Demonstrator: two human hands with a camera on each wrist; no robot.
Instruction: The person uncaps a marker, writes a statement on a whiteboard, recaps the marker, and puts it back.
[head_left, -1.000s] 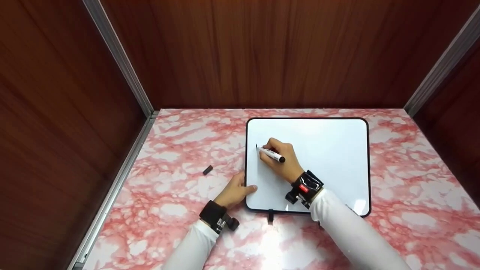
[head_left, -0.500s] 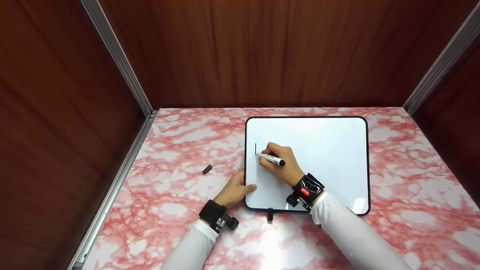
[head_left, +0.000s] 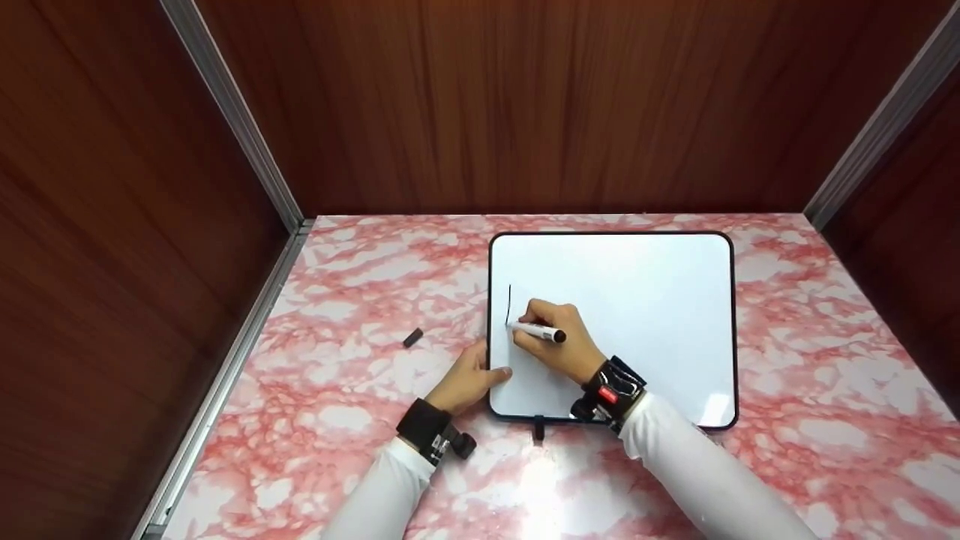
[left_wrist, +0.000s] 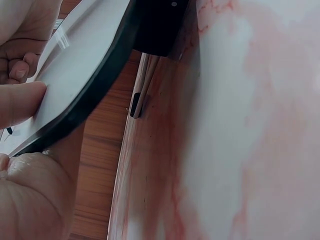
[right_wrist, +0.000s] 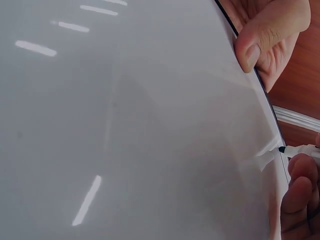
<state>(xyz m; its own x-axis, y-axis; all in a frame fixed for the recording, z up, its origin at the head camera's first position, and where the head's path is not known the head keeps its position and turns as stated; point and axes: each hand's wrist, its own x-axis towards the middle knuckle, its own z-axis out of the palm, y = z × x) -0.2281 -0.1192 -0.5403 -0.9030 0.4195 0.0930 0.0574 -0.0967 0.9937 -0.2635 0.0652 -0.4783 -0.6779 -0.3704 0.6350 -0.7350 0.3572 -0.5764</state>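
A whiteboard (head_left: 637,300) with a thin black frame is propped above the table. My left hand (head_left: 463,381) grips its left edge, the thumb on the white face and the other fingers behind. My right hand (head_left: 559,337) pinches a white marker (head_left: 536,331) with a black end. In the head view its tip meets the board at the lower end of a thin black line (head_left: 509,304), near the left edge. In the right wrist view the marker's dark tip (right_wrist: 282,149) touches the glossy surface, and the left thumb (right_wrist: 248,52) lies over the board's edge.
A small black marker cap (head_left: 413,337) lies on the red-and-white marbled table (head_left: 337,375), left of the board. A black support foot (head_left: 538,428) juts out below the board's lower edge. Brown wood-grain panels (head_left: 525,112) stand behind and at both sides.
The right hand and marker have moved down the board, toward the person. The black line has grown from a short tick to a longer, slightly curved stroke. The left hand keeps its grip.
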